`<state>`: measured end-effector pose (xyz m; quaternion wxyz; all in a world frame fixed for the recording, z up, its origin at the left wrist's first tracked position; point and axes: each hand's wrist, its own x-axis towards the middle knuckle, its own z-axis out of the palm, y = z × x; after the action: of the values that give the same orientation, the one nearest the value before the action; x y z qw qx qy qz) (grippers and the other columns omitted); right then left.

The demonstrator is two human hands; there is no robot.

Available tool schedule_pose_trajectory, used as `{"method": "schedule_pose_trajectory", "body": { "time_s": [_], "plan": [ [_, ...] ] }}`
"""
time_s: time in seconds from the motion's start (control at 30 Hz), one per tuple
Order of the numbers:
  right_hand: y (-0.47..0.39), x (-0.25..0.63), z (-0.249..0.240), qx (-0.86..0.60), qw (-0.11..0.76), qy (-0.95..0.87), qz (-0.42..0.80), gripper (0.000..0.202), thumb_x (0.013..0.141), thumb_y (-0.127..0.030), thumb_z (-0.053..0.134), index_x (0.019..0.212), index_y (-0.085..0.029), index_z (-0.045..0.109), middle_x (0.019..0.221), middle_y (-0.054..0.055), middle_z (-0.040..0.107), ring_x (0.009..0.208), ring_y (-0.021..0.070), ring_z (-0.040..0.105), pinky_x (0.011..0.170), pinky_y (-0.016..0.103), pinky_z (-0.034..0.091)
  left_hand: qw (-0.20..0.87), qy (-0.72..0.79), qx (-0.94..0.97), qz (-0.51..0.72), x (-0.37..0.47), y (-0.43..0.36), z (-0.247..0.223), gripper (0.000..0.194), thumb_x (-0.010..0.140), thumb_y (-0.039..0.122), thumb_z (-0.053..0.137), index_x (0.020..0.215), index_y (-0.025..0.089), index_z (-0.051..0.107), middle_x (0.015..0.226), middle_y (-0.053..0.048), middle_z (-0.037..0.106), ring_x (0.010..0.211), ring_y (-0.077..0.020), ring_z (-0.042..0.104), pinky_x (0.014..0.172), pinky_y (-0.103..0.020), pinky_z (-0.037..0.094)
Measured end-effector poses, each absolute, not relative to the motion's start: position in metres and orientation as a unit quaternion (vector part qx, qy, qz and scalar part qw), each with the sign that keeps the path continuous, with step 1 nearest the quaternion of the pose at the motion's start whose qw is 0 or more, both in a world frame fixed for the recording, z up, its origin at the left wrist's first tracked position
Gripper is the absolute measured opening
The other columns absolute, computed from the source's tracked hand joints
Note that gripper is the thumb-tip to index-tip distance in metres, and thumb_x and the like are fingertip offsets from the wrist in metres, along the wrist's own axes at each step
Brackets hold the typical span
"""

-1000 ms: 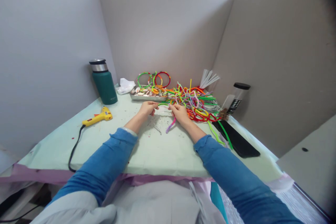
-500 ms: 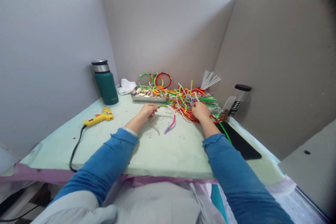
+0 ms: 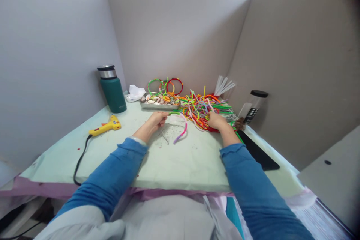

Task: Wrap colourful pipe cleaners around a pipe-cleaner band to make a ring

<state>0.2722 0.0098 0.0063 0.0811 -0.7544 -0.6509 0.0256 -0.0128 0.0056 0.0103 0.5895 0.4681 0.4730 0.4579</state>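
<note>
My left hand [image 3: 159, 119] is closed on the green end of a curved band [image 3: 185, 127], wrapped in green, pink and purple. The band arches to the right, its purple end near the tabletop. My right hand [image 3: 216, 120] reaches into the pile of coloured pipe cleaners [image 3: 197, 107]; its fingertips are partly hidden among the strands, so I cannot tell what they hold. A thin wire-like piece [image 3: 164, 136] hangs or lies below my left hand.
A metal tray [image 3: 160, 106] of shells stands behind, with coloured rings [image 3: 174, 86]. Left are a green bottle [image 3: 113, 95] and a yellow glue gun [image 3: 105, 126] with its cord. Right are white sticks [image 3: 224, 86], a clear container [image 3: 254, 107] and a black flat object [image 3: 260, 152].
My right hand has shifted slightly right and down within the pile. My left hand still holds the band, which has moved slightly left.
</note>
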Motion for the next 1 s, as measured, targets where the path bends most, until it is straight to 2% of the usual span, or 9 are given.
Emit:
{"method": "schedule_pose_trajectory", "body": {
  "time_s": [0.27, 0.37, 0.47, 0.53, 0.63, 0.73, 0.83, 0.9, 1.0],
  "plan": [
    [0.005, 0.27, 0.008, -0.716, 0.116, -0.688, -0.014, 0.058, 0.069, -0.025, 0.062, 0.126, -0.015, 0.053, 0.118, 0.018, 0.061, 0.107, 0.0284, 0.059, 0.082, 0.032, 0.046, 0.586, 0.471, 0.467, 0.465, -0.013, 0.007, 0.009, 0.01, 0.075, 0.013, 0.059, 0.069, 0.013, 0.051, 0.049, 0.006, 0.04, 0.033, -0.0015, 0.024, 0.033, -0.017, 0.017],
    [0.002, 0.272, 0.012, -0.728, 0.107, -0.677, 0.004, 0.054, 0.069, -0.027, 0.063, 0.122, -0.017, 0.057, 0.115, 0.016, 0.063, 0.104, 0.0282, 0.06, 0.08, 0.033, 0.046, 0.582, 0.471, 0.463, 0.474, -0.013, 0.008, 0.009, 0.01, 0.076, 0.012, 0.058, 0.068, 0.012, 0.051, 0.049, 0.006, 0.04, 0.033, -0.0016, 0.025, 0.033, -0.017, 0.017],
    [0.001, 0.275, 0.015, -0.744, 0.16, -0.649, 0.022, 0.045, 0.071, -0.037, 0.064, 0.112, -0.018, 0.063, 0.112, 0.015, 0.065, 0.101, 0.0287, 0.06, 0.079, 0.035, 0.046, 0.579, 0.468, 0.458, 0.486, -0.014, 0.009, 0.009, 0.007, 0.077, 0.011, 0.057, 0.07, 0.011, 0.054, 0.05, 0.005, 0.042, 0.032, -0.0016, 0.024, 0.034, -0.018, 0.018],
    [0.0, 0.274, 0.016, -0.728, 0.244, -0.636, 0.08, 0.041, 0.074, -0.041, 0.063, 0.108, -0.017, 0.064, 0.105, 0.013, 0.066, 0.093, 0.0253, 0.062, 0.075, 0.032, 0.047, 0.578, 0.468, 0.452, 0.493, -0.014, 0.01, 0.009, 0.006, 0.077, 0.012, 0.057, 0.071, 0.01, 0.056, 0.05, 0.005, 0.042, 0.032, -0.0016, 0.024, 0.034, -0.018, 0.017],
    [-0.001, 0.268, 0.016, -0.658, 0.373, -0.6, 0.262, 0.044, 0.08, -0.044, 0.056, 0.114, -0.017, 0.059, 0.081, 0.007, 0.066, 0.064, 0.0152, 0.059, 0.058, 0.026, 0.046, 0.578, 0.472, 0.44, 0.5, -0.015, 0.01, 0.009, 0.008, 0.078, 0.013, 0.058, 0.071, 0.01, 0.056, 0.049, 0.006, 0.04, 0.032, -0.0019, 0.023, 0.034, -0.019, 0.016],
    [-0.004, 0.261, 0.014, -0.578, 0.399, -0.609, 0.369, 0.047, 0.081, -0.053, 0.053, 0.112, -0.018, 0.057, 0.063, 0.0, 0.057, 0.046, 0.0103, 0.047, 0.047, 0.024, 0.041, 0.581, 0.477, 0.428, 0.502, -0.015, 0.01, 0.01, 0.008, 0.078, 0.014, 0.059, 0.071, 0.01, 0.057, 0.048, 0.006, 0.039, 0.032, -0.002, 0.023, 0.035, -0.019, 0.015],
    [-0.006, 0.252, 0.014, -0.561, 0.373, -0.658, 0.335, 0.048, 0.078, -0.055, 0.057, 0.108, -0.018, 0.059, 0.07, 0.002, 0.062, 0.055, 0.0118, 0.054, 0.055, 0.024, 0.046, 0.581, 0.479, 0.415, 0.51, -0.015, 0.009, 0.011, 0.009, 0.076, 0.014, 0.062, 0.07, 0.01, 0.057, 0.048, 0.006, 0.04, 0.031, -0.0019, 0.024, 0.035, -0.019, 0.015],
    [-0.007, 0.245, 0.014, -0.558, 0.353, -0.696, 0.282, 0.05, 0.076, -0.055, 0.06, 0.11, -0.018, 0.059, 0.089, 0.006, 0.067, 0.072, 0.0146, 0.06, 0.067, 0.026, 0.048, 0.584, 0.474, 0.403, 0.521, -0.016, 0.009, 0.012, 0.01, 0.074, 0.015, 0.065, 0.07, 0.011, 0.056, 0.047, 0.006, 0.04, 0.031, -0.0017, 0.024, 0.035, -0.019, 0.015],
    [-0.007, 0.236, 0.015, -0.575, 0.351, -0.717, 0.182, 0.056, 0.074, -0.055, 0.061, 0.114, -0.016, 0.057, 0.111, 0.011, 0.064, 0.093, 0.0189, 0.06, 0.08, 0.029, 0.046, 0.59, 0.459, 0.385, 0.542, -0.017, 0.011, 0.012, 0.012, 0.075, 0.014, 0.064, 0.068, 0.012, 0.054, 0.047, 0.006, 0.039, 0.031, -0.0012, 0.022, 0.035, -0.018, 0.013]
  ]
}}
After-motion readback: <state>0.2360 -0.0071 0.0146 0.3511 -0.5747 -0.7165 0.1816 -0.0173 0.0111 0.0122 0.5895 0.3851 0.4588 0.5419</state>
